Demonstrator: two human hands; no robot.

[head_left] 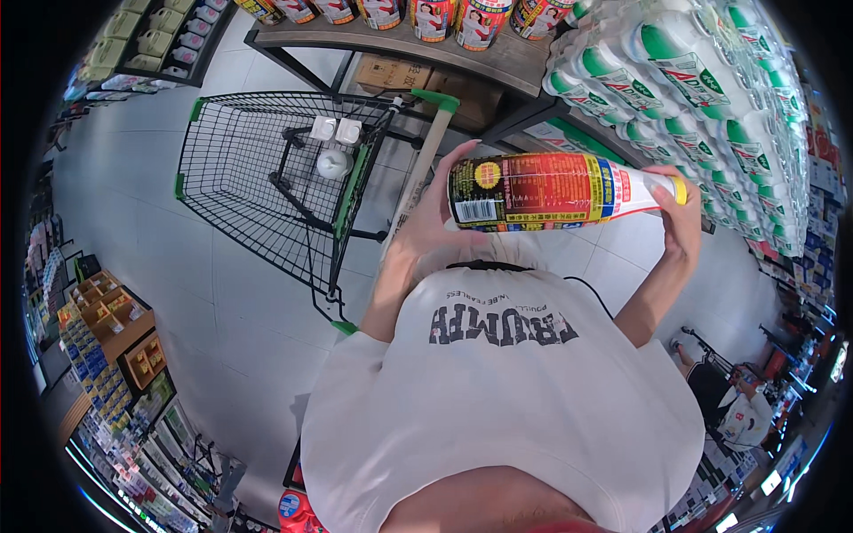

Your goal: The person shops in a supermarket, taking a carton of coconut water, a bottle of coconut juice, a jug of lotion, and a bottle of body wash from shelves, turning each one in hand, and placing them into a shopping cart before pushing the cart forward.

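A large bottle (542, 191) lies sideways in front of my chest, with a black, red and yellow printed label, a white neck and a yellow cap. Its broad base rests in my left hand (430, 220), the fingers wrapped round that end. My right hand (682, 213) grips the neck just by the cap. The printed side with a barcode faces up. To the left stands a shopping cart (258, 191) with a black wire basket and green trim; its handle is close to my left forearm. Two small white boxes (336, 130) and a white rounded item (333, 163) are in it.
A shelf table (400, 43) ahead carries a row of similar bottles (431, 18), with cardboard boxes (391, 73) underneath. Shrink-wrapped packs of white-and-green bottles (684, 89) are stacked at the right. A wooden display stand (111, 320) is at left; another person (742, 413) is at the lower right.
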